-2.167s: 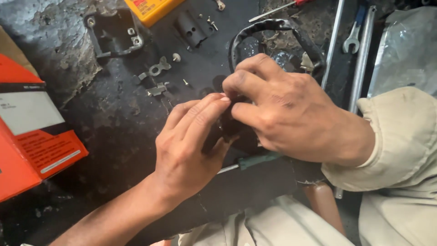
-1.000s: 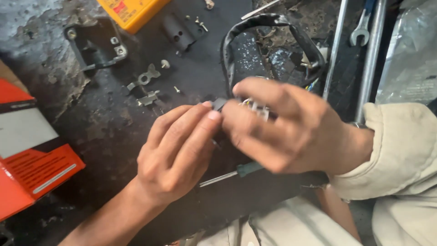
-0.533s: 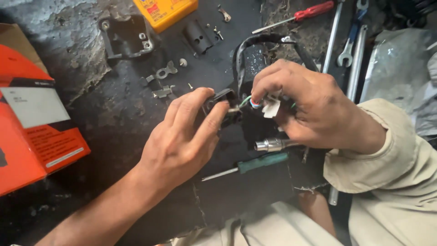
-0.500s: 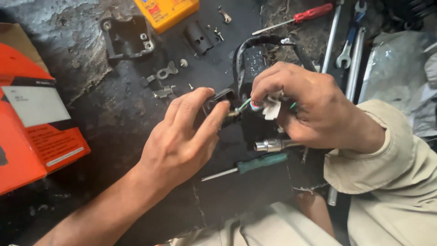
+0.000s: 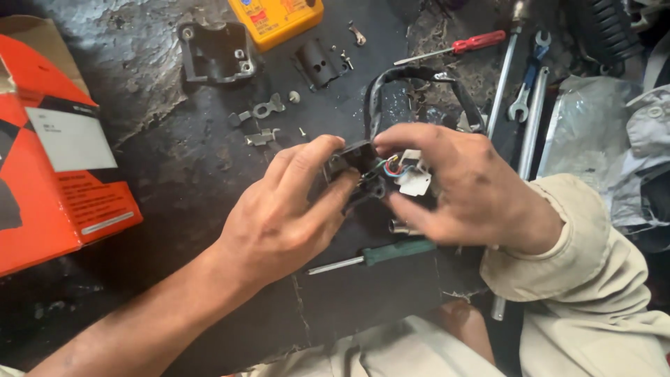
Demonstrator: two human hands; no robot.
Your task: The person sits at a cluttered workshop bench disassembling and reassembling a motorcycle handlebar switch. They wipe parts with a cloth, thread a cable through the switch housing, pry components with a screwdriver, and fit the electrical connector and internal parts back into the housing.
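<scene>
Mid-disassembly by the look: small black plastic switch housing (image 5: 354, 162) at centre, pinched by left hand (image 5: 279, 216); white wire connector (image 5: 413, 180) gripped by right hand (image 5: 460, 188). Loose metal brackets (image 5: 262, 122) at eleven o'clock; reassembly seemingly left.

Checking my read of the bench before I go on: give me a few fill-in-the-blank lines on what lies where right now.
1. Both hands, left hand and right hand, grip a black part with coloured ____.
2. The screwdriver below the hands has a ____ handle.
3. The screwdriver at the top has a ____ handle.
4. The box at the left edge is ____.

Missing: wires; green; red; orange
</scene>
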